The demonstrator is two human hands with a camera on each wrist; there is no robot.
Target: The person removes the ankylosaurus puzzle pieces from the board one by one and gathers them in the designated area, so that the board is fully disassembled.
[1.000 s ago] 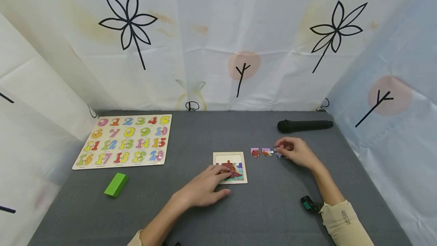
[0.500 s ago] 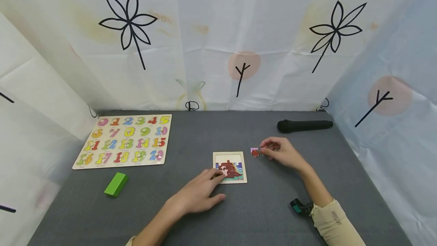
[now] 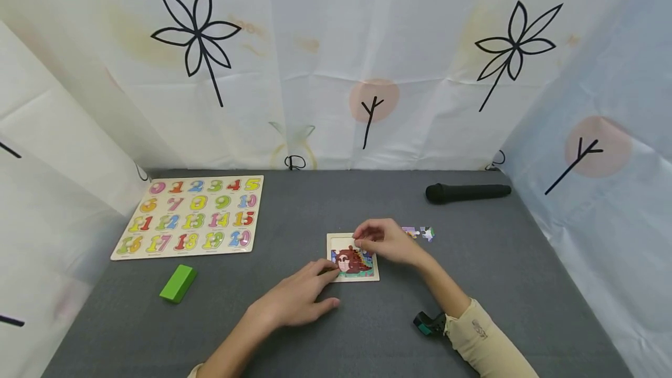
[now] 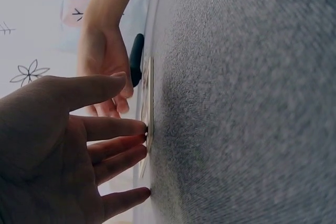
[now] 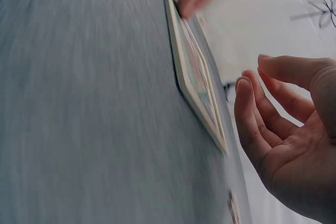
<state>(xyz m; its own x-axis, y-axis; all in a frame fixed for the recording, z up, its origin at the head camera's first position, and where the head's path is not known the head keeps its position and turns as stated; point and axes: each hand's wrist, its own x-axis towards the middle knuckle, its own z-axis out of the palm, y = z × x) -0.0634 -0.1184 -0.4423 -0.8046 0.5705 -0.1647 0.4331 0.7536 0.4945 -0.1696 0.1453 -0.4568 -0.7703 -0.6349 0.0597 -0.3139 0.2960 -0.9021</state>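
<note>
Left hand (image 3: 299, 298): reaches in from the near side, fingers extended and a little spread, thumb well out; grips nothing. Touches the near left edge of a small square pale-wood puzzle frame (image 3: 362, 279) with the fingertips; in the left wrist view, little finger down on the cloth beside it.

Right hand (image 3: 389, 242): hangs over the far right part of the frame, apart from it in the right wrist view. Fingers curled, thumb close to the fingertips, gap narrow; cannot tell whether pinching a piece.

Puzzle frame: lies flat on dark grey cloth (image 3: 294, 214), between both hands. Holds a joined picture of a red-brown creature (image 3: 356, 261) on blue and green; pale wood showing along the far strip.

Loose pieces: just right of the right hand, a purple, red and yellow jigsaw piece (image 3: 411, 231); next to it, a blue, white and green jigsaw piece (image 3: 428, 234).

Far right: black stick-shaped microphone (image 3: 467, 193), lying sideways.

Left side: cream rectangular board with coloured numbers (image 3: 211, 203); nearer, bright green rectangular block (image 3: 178, 283).

Right arm: beige sleeve (image 3: 488, 337), black wrist device (image 3: 428, 324).

Backdrop: white curtain (image 3: 315, 10) with black leaf outlines.
</note>
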